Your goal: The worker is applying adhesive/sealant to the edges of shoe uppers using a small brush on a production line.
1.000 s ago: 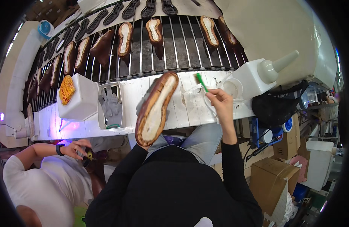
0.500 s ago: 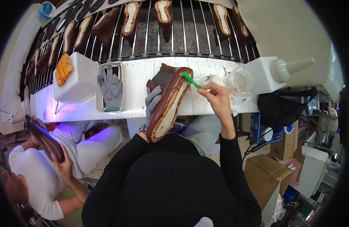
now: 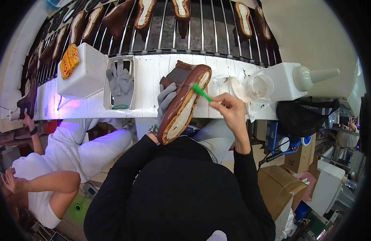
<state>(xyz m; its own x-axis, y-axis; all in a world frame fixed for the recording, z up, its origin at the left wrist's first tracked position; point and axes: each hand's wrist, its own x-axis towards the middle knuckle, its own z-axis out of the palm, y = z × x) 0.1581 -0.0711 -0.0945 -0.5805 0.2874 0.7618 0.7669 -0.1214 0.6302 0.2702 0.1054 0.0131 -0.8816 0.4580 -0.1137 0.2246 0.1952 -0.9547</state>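
Note:
My left hand [image 3: 166, 97], in a grey glove, is closed round the side of a brown leather shoe upper [image 3: 188, 103]. The shoe is tilted over the bench edge with its underside up, showing a cream middle and a tan rim. Bare fingers of my right hand [image 3: 232, 113] pinch the handle of a small green brush [image 3: 201, 92]. The brush head lies at the shoe's rim, on the side toward my left hand; whether its bristles touch is hard to tell.
On the white bench [image 3: 147, 76] stand a tray of grey gloves [image 3: 122, 82], a white container [image 3: 83, 70], a clear cup [image 3: 259, 87] and a white bottle [image 3: 284, 80]. Beyond, a metal rack [image 3: 213, 30] bears several shoes. At left a co-worker [image 3: 53, 180] holds a dark boot [image 3: 28, 98].
The brush has moved from the shoe's far end down along its rim toward me. The co-worker's boot has gone from the lap to the bench's left end, and one hand has let go of it.

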